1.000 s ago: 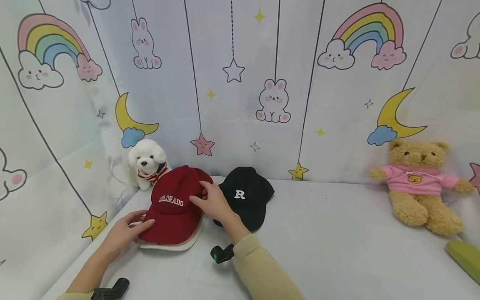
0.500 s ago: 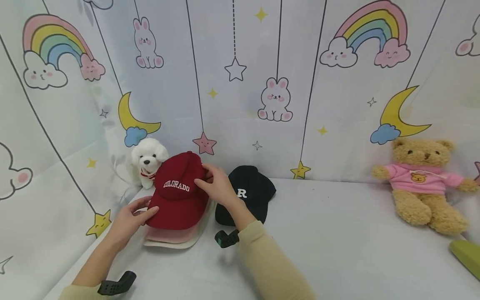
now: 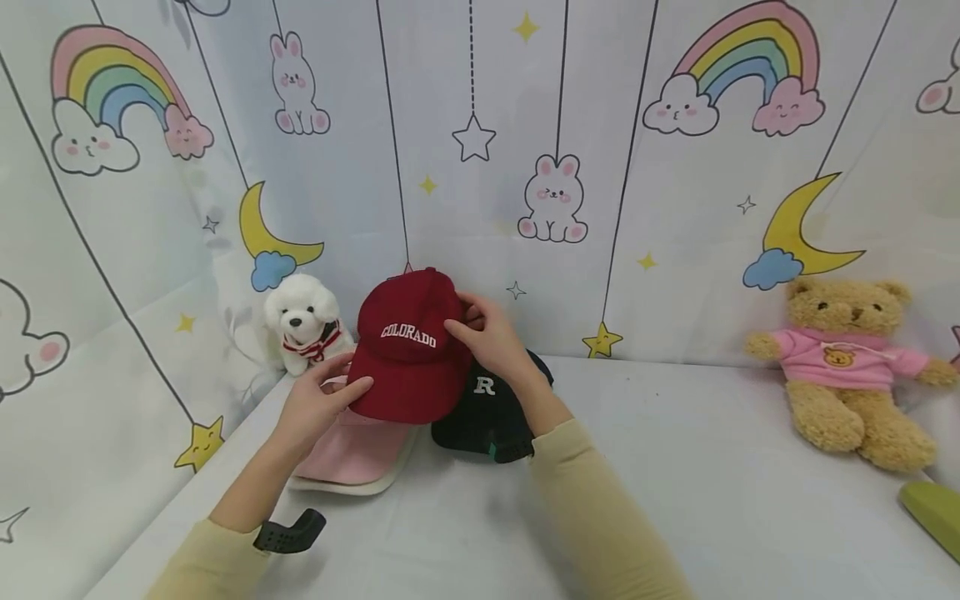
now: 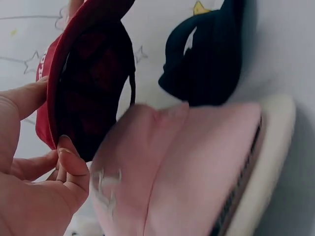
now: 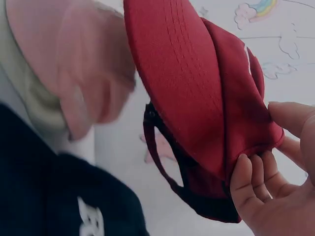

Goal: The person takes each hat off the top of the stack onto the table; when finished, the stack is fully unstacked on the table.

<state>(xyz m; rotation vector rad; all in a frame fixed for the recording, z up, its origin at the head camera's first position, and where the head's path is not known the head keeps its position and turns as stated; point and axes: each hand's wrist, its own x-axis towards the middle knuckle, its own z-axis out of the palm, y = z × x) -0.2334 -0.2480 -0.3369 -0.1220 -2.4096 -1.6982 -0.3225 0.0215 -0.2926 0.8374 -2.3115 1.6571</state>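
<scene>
Both hands hold a dark red baseball cap (image 3: 408, 367) lettered COLORADO, raised above the other caps. My left hand (image 3: 318, 404) pinches the side of it near the brim, thumb outside and fingers under the edge, as the left wrist view shows. On the far side my right hand (image 3: 491, 337) grips the crown's edge between thumb and fingers (image 5: 251, 179). Below on the left lies a pink cap (image 4: 162, 167) on top of a cream cap (image 4: 278, 132). A black cap (image 3: 483, 421) with a white R sits to the right, partly covered by the red cap and right arm.
A white plush dog (image 3: 300, 321) with a striped scarf sits at the back left corner. At the right is a teddy bear (image 3: 840, 367) in a pink top, with a green object (image 3: 930, 517) nearer the edge. A printed curtain (image 3: 675, 250) rises behind the white table (image 3: 720, 500).
The red cap has been lifted off the pink and cream caps and carried up and to the right, toward the black cap. Both hands have moved with it, and the pink cap is now uncovered.
</scene>
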